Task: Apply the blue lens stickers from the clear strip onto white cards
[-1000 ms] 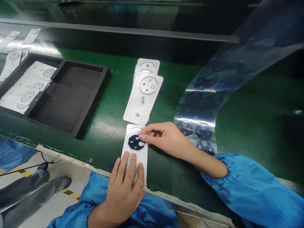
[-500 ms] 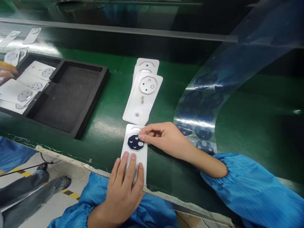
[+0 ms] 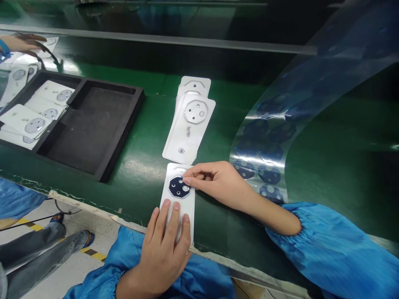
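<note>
A white plastic panel lies on the green bench by its front edge, with other white panels beneath it. My left hand rests on its lower part, fingers spread and flat. In the octagonal recess at the panel's upper end sits a dark blue sticker with several round holes. My right hand pinches the upper right edge of this sticker between thumb and forefinger. Just behind, white panels with uncovered octagonal recesses overlap in a stack.
To the right curls a clear strip of dark blue stickers. A black divided tray stands left, white panels in its left compartment. At far left a co-worker's hand is over more panels. A rail runs along the back.
The co-worker's hand has moved back from the tray to the panels behind it. My hands hold almost the same pose on the panel and sticker; the view has shifted slightly.
</note>
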The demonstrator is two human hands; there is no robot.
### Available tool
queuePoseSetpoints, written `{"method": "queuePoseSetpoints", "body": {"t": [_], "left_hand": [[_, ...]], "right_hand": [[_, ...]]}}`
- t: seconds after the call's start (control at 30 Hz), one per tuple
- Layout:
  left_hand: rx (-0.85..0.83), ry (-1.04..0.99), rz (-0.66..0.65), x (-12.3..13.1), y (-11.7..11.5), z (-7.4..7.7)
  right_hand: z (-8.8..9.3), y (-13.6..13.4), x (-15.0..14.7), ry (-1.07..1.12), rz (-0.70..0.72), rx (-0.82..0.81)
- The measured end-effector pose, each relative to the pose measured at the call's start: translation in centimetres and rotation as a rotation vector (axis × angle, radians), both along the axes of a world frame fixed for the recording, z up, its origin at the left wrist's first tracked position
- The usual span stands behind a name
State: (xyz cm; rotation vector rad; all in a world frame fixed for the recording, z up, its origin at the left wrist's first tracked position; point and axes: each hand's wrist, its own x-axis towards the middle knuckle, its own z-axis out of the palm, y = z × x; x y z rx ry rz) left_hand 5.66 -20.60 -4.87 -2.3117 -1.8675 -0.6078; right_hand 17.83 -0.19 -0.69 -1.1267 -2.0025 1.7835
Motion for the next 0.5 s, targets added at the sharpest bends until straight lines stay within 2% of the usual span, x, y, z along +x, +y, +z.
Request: {"method": "queuePoseSetpoints", "body": {"t": [0.13, 0.2, 0.27, 0.4, 0.5], "left_hand": [[0.006, 0.0, 0.004, 0.0, 0.0, -0.1], [0.009, -0.003, 0.006, 0.1, 0.0, 0.0], [0.009, 0.0, 0.01, 0.1, 0.1, 0.0], [0.01, 0.012, 0.011, 0.1, 0.0, 0.1], [0.012, 0.018, 0.007, 0.1, 0.0, 0.0]], "right_hand": [[-0.4, 0.1, 0.2, 0.001, 0.007, 0.041], [-0.7, -0.1, 0.3, 0.004, 0.021, 0.133], [-1.0, -0.6, 0.3, 0.017, 0.06, 0.339], [-1.4, -1.9, 0.4, -0.089, 0.191, 0.89], [-1.2, -1.9, 0.4, -0.222, 0.136, 1.152]]}}
